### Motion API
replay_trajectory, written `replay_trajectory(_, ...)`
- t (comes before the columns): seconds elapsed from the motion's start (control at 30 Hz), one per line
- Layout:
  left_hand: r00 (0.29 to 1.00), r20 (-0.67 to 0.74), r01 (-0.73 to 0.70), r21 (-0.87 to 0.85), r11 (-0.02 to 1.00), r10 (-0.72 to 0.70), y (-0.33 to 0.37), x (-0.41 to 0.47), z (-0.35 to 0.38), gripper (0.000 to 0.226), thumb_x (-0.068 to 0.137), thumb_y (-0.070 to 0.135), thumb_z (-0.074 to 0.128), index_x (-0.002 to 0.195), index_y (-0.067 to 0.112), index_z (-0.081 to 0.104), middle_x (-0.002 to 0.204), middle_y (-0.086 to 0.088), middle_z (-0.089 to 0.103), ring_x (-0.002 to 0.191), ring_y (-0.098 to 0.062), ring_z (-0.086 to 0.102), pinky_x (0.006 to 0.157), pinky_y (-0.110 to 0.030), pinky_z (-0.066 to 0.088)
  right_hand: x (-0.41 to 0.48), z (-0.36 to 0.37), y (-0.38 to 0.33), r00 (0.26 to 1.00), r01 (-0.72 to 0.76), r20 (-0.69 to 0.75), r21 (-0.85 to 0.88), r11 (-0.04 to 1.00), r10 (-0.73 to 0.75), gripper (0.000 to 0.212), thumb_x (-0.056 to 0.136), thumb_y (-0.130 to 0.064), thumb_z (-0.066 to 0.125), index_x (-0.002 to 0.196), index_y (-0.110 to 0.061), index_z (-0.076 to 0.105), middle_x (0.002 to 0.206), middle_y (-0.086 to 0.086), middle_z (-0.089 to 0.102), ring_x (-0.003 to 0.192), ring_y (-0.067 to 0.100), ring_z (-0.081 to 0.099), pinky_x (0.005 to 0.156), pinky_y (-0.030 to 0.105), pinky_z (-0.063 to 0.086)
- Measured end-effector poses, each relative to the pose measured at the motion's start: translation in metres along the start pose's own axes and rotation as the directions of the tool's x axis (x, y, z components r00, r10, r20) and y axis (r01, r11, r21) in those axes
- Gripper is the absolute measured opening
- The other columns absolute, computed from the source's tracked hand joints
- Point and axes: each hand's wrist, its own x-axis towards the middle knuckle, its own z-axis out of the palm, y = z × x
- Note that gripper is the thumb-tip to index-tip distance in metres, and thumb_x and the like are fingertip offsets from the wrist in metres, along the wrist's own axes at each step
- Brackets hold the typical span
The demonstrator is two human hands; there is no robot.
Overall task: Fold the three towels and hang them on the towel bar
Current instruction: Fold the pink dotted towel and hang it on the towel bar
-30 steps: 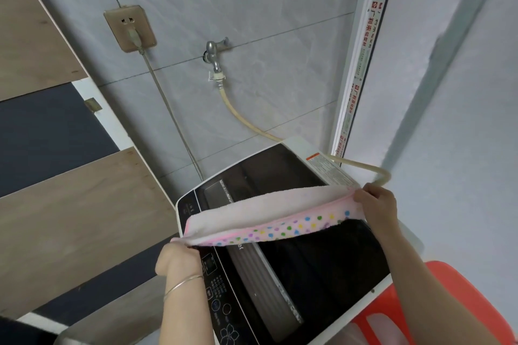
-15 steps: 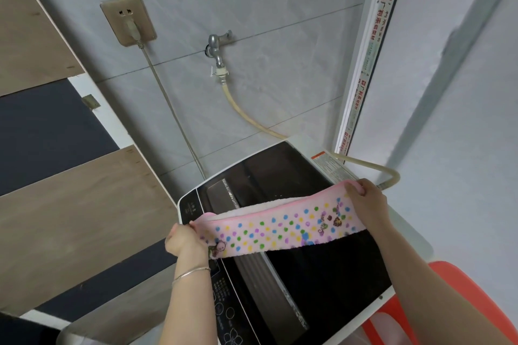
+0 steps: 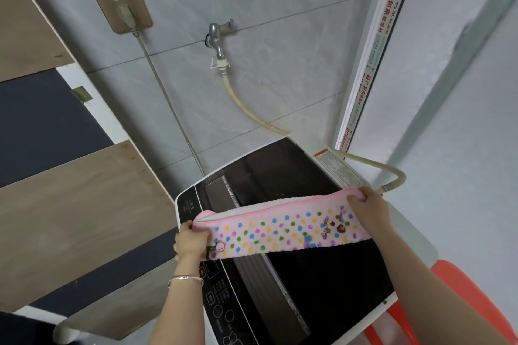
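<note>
A pink towel [image 3: 280, 231] with coloured dots and small cartoon figures is folded into a long strip and stretched between my hands above the washing machine lid [image 3: 308, 283]. My left hand [image 3: 192, 241] grips its left end, fingers curled round the fold. My right hand [image 3: 367, 209] grips its right end from above. The dotted face of the towel turns toward me and its white inner side shows along the top edge. No towel bar and no other towels are in view.
A wall tap [image 3: 217, 36] with a beige hose [image 3: 252, 112] and a socket [image 3: 122, 5] with a plugged cable are on the tiled wall behind. An orange plastic stool [image 3: 462, 297] stands at the lower right. A wood and dark panel [image 3: 70, 190] fills the left.
The towel strip has turned from lying nearly edge-on to showing its dotted face toward me. Both hands keep their grip on its ends, with the left hand raised a little.
</note>
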Motion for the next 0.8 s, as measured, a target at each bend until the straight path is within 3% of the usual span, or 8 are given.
replay_trajectory(0.17, 0.996, -0.084, -0.021, 0.051, 0.998, 0.026, 0.0, 0.003, -0.006, 0.028, 0.087, 0.02, 0.055, 0.112, 0.009, 0.061, 0.112, -0.02, 0.063, 0.106, -0.039, 0.057, 0.093, -0.043, 0.046, 0.0, 0.001, -0.001, 1.0, 0.011, -0.005, -0.016, 1.0, -0.011, 0.023, 0.095, -0.015, 0.043, 0.106, 0.0, 0.057, 0.085, 0.011, 0.054, 0.081, 0.027, 0.051, 0.072, 0.028, 0.033)
replay_trajectory(0.3, 0.977, -0.146, -0.175, -0.134, 0.975, 0.155, 0.01, 0.001, -0.011, 0.023, 0.094, 0.016, 0.048, 0.106, -0.001, 0.057, 0.104, -0.022, 0.062, 0.098, -0.038, 0.056, 0.08, -0.037, 0.041, 0.0, 0.005, 0.001, 1.0, 0.006, -0.021, 0.011, 1.0, -0.006, 0.026, 0.098, -0.02, 0.036, 0.112, -0.004, 0.051, 0.088, 0.01, 0.055, 0.079, 0.025, 0.052, 0.072, 0.031, 0.04)
replay_trajectory(0.4, 0.961, -0.179, -0.247, -0.22, 0.944, 0.21, 0.017, 0.003, -0.013, 0.014, 0.094, 0.014, 0.044, 0.097, 0.003, 0.053, 0.099, -0.019, 0.058, 0.092, -0.032, 0.052, 0.079, -0.034, 0.038, 0.001, 0.007, 0.001, 1.0, -0.004, -0.028, 0.01, 1.0, 0.004, 0.026, 0.099, -0.021, 0.033, 0.112, -0.005, 0.049, 0.088, 0.012, 0.055, 0.076, 0.025, 0.052, 0.069, 0.03, 0.039)
replay_trajectory(0.63, 0.973, -0.14, -0.201, -0.14, 0.969, 0.182, 0.031, 0.012, -0.007, 0.029, 0.097, 0.02, 0.04, 0.112, -0.001, 0.052, 0.096, -0.02, 0.058, 0.097, -0.038, 0.054, 0.078, -0.035, 0.037, 0.008, 0.012, -0.002, 0.999, -0.019, -0.03, -0.08, 0.997, 0.017, 0.021, 0.1, -0.021, 0.032, 0.091, -0.007, 0.044, 0.074, 0.011, 0.051, 0.069, 0.026, 0.049, 0.061, 0.03, 0.036)
replay_trajectory(0.8, 0.985, -0.105, -0.139, -0.009, 0.99, 0.137, 0.032, 0.024, -0.004, 0.03, 0.096, 0.017, 0.042, 0.118, 0.001, 0.054, 0.115, -0.026, 0.06, 0.109, -0.042, 0.054, 0.081, -0.039, 0.042, 0.014, 0.017, 0.0, 0.999, -0.045, 0.003, -0.173, 0.984, 0.047, 0.021, 0.099, -0.02, 0.036, 0.097, -0.004, 0.05, 0.072, 0.003, 0.048, 0.065, 0.017, 0.048, 0.061, 0.027, 0.039)
